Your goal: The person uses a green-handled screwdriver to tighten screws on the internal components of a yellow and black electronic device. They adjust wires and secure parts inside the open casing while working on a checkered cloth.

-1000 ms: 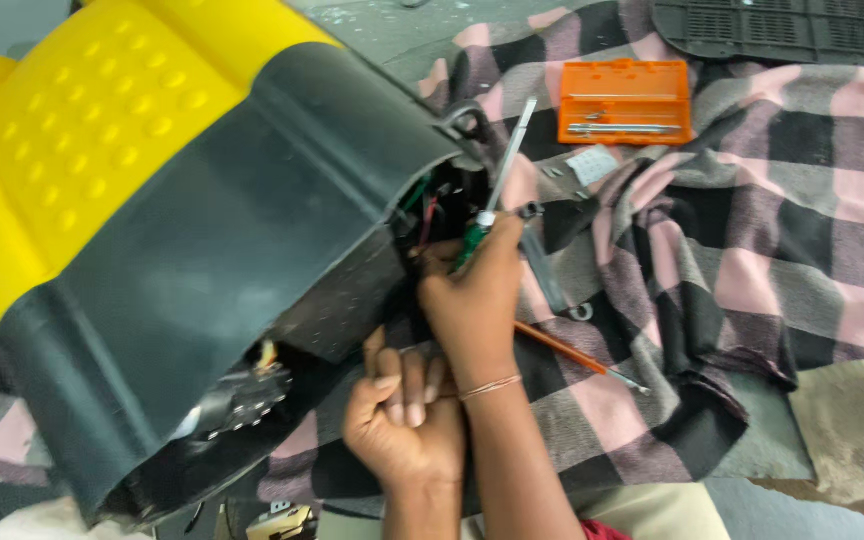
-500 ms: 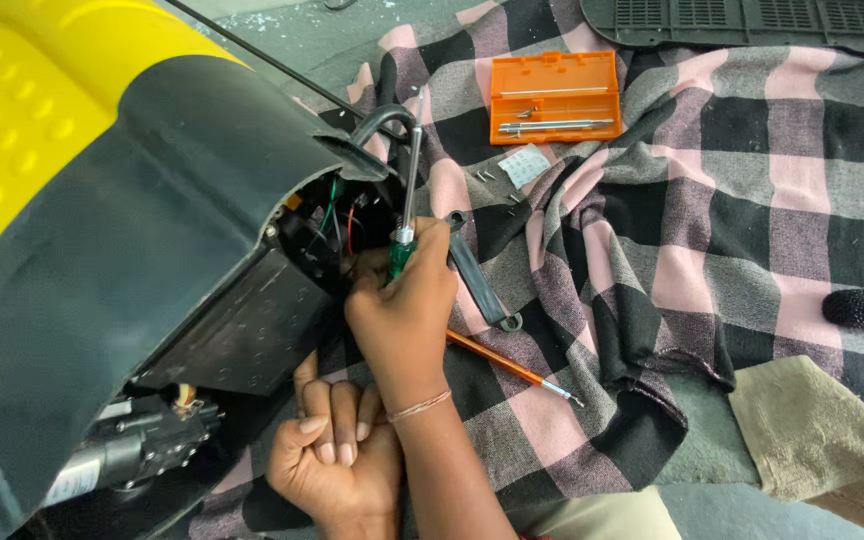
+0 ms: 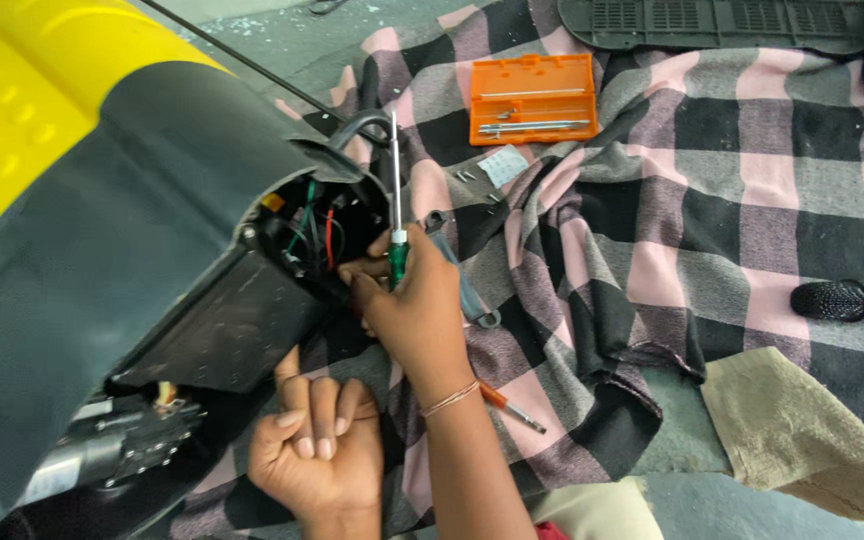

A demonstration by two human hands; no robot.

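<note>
left hand point(image 3: 314, 455) near, fingers curled shut on nothing, touching the underside of the big black-and-yellow plastic machine housing point(image 3: 102, 230) | right hand point(image 3: 414, 310) clamped on green-handled screwdriver point(image 3: 396, 200), shaft pointing far, at housing's open wired end | right: black microphone point(image 3: 847, 299) on pink-black checked cloth point(image 3: 712, 220) | far: orange plastic tool case point(image 3: 532, 98)

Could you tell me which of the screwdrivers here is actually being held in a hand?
The green-handled screwdriver, gripped shaft-up in the right hand. The orange-handled one lies loose on the checked cloth.

Right hand point(image 3: 414, 312) clenched in a grip, left hand point(image 3: 317, 452) loosely curled.
</note>
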